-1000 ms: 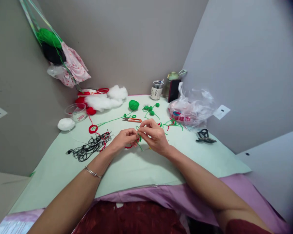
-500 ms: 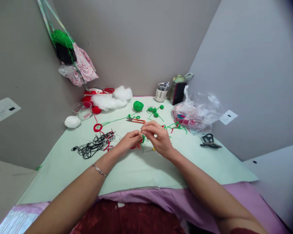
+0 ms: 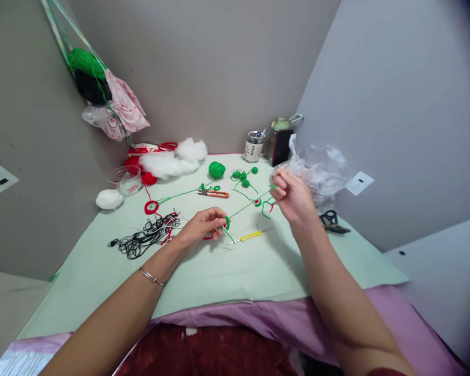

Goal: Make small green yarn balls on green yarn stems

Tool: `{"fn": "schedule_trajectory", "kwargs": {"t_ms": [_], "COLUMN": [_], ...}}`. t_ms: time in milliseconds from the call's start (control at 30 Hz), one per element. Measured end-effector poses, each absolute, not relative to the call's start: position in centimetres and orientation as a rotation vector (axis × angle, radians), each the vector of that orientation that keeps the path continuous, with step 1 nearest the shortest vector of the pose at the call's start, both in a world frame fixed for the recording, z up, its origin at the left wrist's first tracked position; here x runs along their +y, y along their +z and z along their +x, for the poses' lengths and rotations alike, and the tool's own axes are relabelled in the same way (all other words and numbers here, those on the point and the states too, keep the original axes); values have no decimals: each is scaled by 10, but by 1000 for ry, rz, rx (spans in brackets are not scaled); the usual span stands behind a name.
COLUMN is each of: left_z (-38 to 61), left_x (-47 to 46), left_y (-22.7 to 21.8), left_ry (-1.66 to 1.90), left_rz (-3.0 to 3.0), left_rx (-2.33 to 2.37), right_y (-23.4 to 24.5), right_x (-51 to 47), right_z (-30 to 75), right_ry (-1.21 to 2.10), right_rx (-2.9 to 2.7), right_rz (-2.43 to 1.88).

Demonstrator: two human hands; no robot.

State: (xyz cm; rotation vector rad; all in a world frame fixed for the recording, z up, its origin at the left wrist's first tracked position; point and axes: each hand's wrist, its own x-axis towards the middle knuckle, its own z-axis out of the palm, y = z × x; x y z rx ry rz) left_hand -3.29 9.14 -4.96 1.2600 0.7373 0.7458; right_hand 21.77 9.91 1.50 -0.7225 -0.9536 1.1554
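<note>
My left hand point(image 3: 202, 225) rests on the pale green table point(image 3: 227, 271) and pinches a small green crocheted piece point(image 3: 227, 223) with a bit of red under it. A green yarn strand point(image 3: 246, 206) runs taut from that piece up to my right hand point(image 3: 292, 197), which is raised to the right with its fingers closed on the strand's end. A yellow-handled crochet hook point(image 3: 247, 237) lies on the table between my hands, untouched.
Orange thread snips point(image 3: 213, 194), a green yarn ball point(image 3: 216, 169), small green balls point(image 3: 243, 177), a red ring point(image 3: 151, 207), tangled black cord point(image 3: 143, 237), white stuffing point(image 3: 168, 159) and a plastic bag point(image 3: 317, 169) lie around. A tin point(image 3: 254, 145) stands at the back.
My right hand has pulled away from my left hand, up and to the right, drawing the green strand taut. The yellow hook now lies uncovered on the table.
</note>
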Motion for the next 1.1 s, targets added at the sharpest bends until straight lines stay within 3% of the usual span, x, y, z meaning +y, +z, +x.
{"fn": "schedule_trajectory", "kwargs": {"t_ms": [167,467,1100], "left_z": [-34,-35,-36], "left_x": [91,90,89], "left_y": [-43,-40,-38], "left_ry": [823,843,833], "left_rz": [1160,1175,1194], "left_rx": [752,700,699], "right_y": [5,-8,-9], "right_x": [91,85,83], "right_z": [195,179,177], "right_ry": [1107,430,290], "right_rx": [-1360,-2007,-2136], "right_rz": [-921,-997,-1020]}}
